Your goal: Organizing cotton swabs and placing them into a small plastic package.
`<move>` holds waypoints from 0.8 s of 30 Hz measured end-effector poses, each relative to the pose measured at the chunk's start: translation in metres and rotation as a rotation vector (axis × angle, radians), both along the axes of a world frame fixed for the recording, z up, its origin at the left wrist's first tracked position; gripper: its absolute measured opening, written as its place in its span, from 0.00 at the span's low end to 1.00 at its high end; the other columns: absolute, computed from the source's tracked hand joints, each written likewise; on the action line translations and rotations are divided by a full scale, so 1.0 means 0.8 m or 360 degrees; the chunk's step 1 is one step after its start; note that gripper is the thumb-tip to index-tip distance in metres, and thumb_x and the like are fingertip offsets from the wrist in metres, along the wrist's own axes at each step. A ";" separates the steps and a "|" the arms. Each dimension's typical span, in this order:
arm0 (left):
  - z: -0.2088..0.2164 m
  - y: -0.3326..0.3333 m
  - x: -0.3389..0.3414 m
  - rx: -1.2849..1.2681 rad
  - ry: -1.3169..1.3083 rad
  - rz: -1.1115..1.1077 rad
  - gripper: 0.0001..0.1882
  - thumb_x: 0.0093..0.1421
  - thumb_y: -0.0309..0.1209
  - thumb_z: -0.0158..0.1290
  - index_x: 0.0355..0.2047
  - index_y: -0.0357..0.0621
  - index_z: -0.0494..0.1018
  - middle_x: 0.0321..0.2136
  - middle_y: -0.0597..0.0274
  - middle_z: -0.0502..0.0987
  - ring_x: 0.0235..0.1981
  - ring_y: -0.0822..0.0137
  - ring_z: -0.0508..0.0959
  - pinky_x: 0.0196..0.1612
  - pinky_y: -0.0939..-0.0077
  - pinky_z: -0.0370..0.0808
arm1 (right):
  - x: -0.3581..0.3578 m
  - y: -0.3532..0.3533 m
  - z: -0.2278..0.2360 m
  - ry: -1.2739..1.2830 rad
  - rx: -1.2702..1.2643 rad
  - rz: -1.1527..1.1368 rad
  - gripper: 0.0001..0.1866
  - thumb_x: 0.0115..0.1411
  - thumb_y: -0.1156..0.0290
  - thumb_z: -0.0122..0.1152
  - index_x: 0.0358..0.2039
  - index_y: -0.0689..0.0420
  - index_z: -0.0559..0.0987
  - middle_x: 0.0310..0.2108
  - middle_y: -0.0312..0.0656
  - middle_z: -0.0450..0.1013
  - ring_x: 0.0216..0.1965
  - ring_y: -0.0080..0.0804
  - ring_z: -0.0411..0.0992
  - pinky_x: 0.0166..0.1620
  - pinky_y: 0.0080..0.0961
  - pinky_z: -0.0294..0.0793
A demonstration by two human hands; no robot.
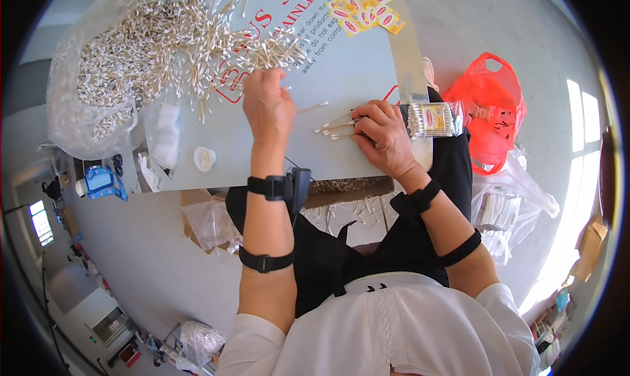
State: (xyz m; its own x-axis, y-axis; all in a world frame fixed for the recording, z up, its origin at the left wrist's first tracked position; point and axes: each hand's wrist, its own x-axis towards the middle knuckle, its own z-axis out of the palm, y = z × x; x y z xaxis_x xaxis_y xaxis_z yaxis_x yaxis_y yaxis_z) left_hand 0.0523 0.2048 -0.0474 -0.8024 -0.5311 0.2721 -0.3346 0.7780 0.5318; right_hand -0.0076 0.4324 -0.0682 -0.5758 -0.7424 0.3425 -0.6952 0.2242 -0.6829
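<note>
A large heap of cotton swabs (164, 44) spills from a clear plastic bag (62, 113) across the far left of the table. At its near right edge is my left hand (270, 107), fingers drawn together among the loose swabs; what they pinch is hidden. My right hand (386, 138) is closed around a few cotton swabs (338, 132), whose white tips point left. One loose swab (312, 107) lies between the hands. Just right of my right hand, a clear packet of swabs (434, 119) with a yellow label lies at the table's right edge.
Yellow label cards (363, 7) are scattered at the far edge. A small white round tub (205, 158) and a clear bag of white pieces (165, 136) sit near the left front. Beyond the table hangs a red plastic bag (489, 110); below is an open box (351, 191) of swabs.
</note>
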 end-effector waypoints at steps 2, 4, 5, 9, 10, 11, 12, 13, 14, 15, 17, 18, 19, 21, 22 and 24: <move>0.013 -0.015 -0.018 -0.0699 0.0035 -0.0060 0.16 0.45 0.21 0.61 0.36 0.48 0.77 0.29 0.59 0.72 0.36 0.54 0.73 0.39 0.62 0.72 | -0.001 0.003 -0.002 -0.0003 0.0005 -0.0011 0.08 0.45 0.76 0.64 0.25 0.55 0.73 0.41 0.35 0.72 0.49 0.40 0.68 0.51 0.37 0.64; 0.021 -0.023 -0.033 -0.0769 0.0011 -0.0190 0.16 0.44 0.21 0.61 0.36 0.48 0.77 0.28 0.60 0.72 0.35 0.55 0.73 0.38 0.63 0.72 | -0.001 0.002 -0.002 -0.0008 0.0000 -0.0013 0.08 0.45 0.76 0.64 0.25 0.55 0.73 0.41 0.35 0.72 0.49 0.40 0.68 0.51 0.37 0.64; 0.023 -0.029 -0.040 -0.0835 -0.0014 -0.0317 0.16 0.44 0.21 0.61 0.36 0.49 0.78 0.28 0.62 0.72 0.35 0.56 0.73 0.38 0.63 0.72 | -0.001 0.002 -0.002 -0.0014 -0.0001 -0.0017 0.08 0.45 0.76 0.64 0.25 0.55 0.73 0.41 0.35 0.72 0.49 0.40 0.68 0.51 0.37 0.64; -0.004 -0.070 -0.051 -0.0726 0.0029 -0.0490 0.14 0.45 0.21 0.61 0.34 0.49 0.79 0.26 0.62 0.72 0.34 0.58 0.73 0.37 0.65 0.73 | 0.001 -0.003 0.002 -0.0036 -0.0006 0.0005 0.08 0.45 0.76 0.64 0.25 0.55 0.74 0.41 0.35 0.72 0.49 0.40 0.68 0.52 0.37 0.64; -0.001 -0.072 -0.054 -0.0679 0.0163 -0.0417 0.12 0.46 0.21 0.61 0.32 0.48 0.78 0.26 0.63 0.73 0.34 0.58 0.74 0.36 0.66 0.73 | 0.000 -0.001 0.001 -0.0036 -0.0002 -0.0006 0.08 0.45 0.76 0.64 0.25 0.55 0.74 0.41 0.35 0.72 0.49 0.40 0.68 0.52 0.37 0.64; 0.003 -0.076 -0.055 -0.0633 0.0294 -0.0340 0.10 0.47 0.22 0.60 0.31 0.47 0.78 0.26 0.63 0.73 0.33 0.58 0.74 0.36 0.66 0.73 | 0.000 -0.001 0.000 -0.0030 -0.0013 -0.0002 0.08 0.45 0.76 0.64 0.25 0.55 0.74 0.41 0.35 0.72 0.49 0.40 0.68 0.52 0.37 0.64; 0.008 -0.082 -0.055 -0.0632 0.0293 -0.0344 0.10 0.47 0.22 0.60 0.31 0.47 0.78 0.26 0.63 0.73 0.33 0.58 0.74 0.36 0.66 0.73 | -0.001 -0.001 -0.001 -0.0025 -0.0026 0.0005 0.08 0.45 0.76 0.64 0.26 0.55 0.74 0.41 0.35 0.72 0.49 0.40 0.68 0.52 0.37 0.64; 0.017 -0.087 -0.053 -0.0569 0.0391 -0.0282 0.08 0.48 0.22 0.59 0.30 0.47 0.77 0.27 0.63 0.74 0.33 0.58 0.75 0.36 0.65 0.73 | 0.000 -0.001 -0.001 -0.0028 -0.0027 0.0004 0.08 0.45 0.76 0.64 0.26 0.55 0.74 0.41 0.35 0.72 0.49 0.40 0.68 0.52 0.37 0.64; 0.028 -0.085 -0.055 -0.0500 0.0489 -0.0226 0.07 0.49 0.22 0.58 0.30 0.46 0.77 0.28 0.62 0.75 0.33 0.57 0.75 0.36 0.64 0.72 | -0.001 0.000 -0.001 -0.0008 -0.0027 -0.0014 0.07 0.46 0.76 0.64 0.25 0.55 0.74 0.41 0.35 0.73 0.49 0.40 0.68 0.52 0.37 0.64; 0.039 -0.081 -0.053 -0.0468 0.0450 -0.0194 0.06 0.50 0.22 0.57 0.29 0.45 0.76 0.28 0.62 0.75 0.33 0.56 0.75 0.36 0.62 0.73 | -0.001 0.001 -0.002 0.0011 -0.0027 -0.0030 0.07 0.46 0.76 0.64 0.25 0.55 0.74 0.41 0.34 0.73 0.49 0.40 0.68 0.52 0.37 0.64; 0.065 -0.067 -0.048 -0.0408 0.0369 -0.0287 0.05 0.50 0.22 0.57 0.28 0.45 0.75 0.28 0.61 0.75 0.34 0.56 0.75 0.36 0.62 0.72 | -0.002 0.001 -0.002 0.0010 -0.0036 -0.0026 0.07 0.46 0.76 0.64 0.25 0.55 0.74 0.41 0.34 0.73 0.48 0.40 0.68 0.51 0.37 0.64; 0.073 -0.056 -0.048 -0.0338 0.0291 -0.0384 0.04 0.50 0.22 0.56 0.27 0.44 0.75 0.28 0.60 0.75 0.34 0.55 0.75 0.36 0.62 0.72 | -0.002 0.002 -0.003 0.0010 -0.0035 -0.0029 0.07 0.46 0.76 0.64 0.25 0.55 0.74 0.41 0.34 0.73 0.48 0.40 0.68 0.51 0.37 0.64; 0.078 -0.039 -0.049 -0.0347 0.0027 -0.0465 0.03 0.51 0.22 0.54 0.27 0.42 0.74 0.29 0.57 0.76 0.35 0.52 0.76 0.37 0.61 0.73 | -0.003 0.005 -0.004 0.0010 -0.0023 -0.0043 0.07 0.46 0.76 0.64 0.25 0.55 0.74 0.41 0.34 0.73 0.48 0.40 0.68 0.51 0.37 0.64; 0.069 -0.017 -0.052 -0.0337 -0.0284 -0.0606 0.02 0.51 0.22 0.53 0.27 0.41 0.74 0.29 0.55 0.76 0.35 0.50 0.76 0.37 0.60 0.73 | -0.003 0.002 -0.003 0.0020 -0.0034 -0.0016 0.07 0.46 0.76 0.64 0.25 0.55 0.74 0.41 0.34 0.73 0.48 0.40 0.68 0.51 0.36 0.64; 0.063 -0.007 -0.053 -0.0319 -0.0595 -0.0754 0.03 0.51 0.21 0.52 0.27 0.40 0.74 0.29 0.54 0.76 0.35 0.48 0.76 0.38 0.59 0.73 | -0.002 0.002 -0.003 0.0020 -0.0033 -0.0015 0.07 0.46 0.76 0.64 0.25 0.55 0.74 0.41 0.34 0.73 0.48 0.40 0.68 0.51 0.36 0.64; 0.042 0.008 -0.055 -0.0272 -0.0631 -0.0759 0.05 0.50 0.21 0.54 0.30 0.40 0.74 0.29 0.55 0.76 0.35 0.51 0.77 0.38 0.63 0.74 | -0.001 -0.002 -0.002 0.0019 -0.0042 -0.0012 0.07 0.46 0.76 0.64 0.25 0.55 0.74 0.41 0.34 0.73 0.48 0.39 0.68 0.51 0.36 0.64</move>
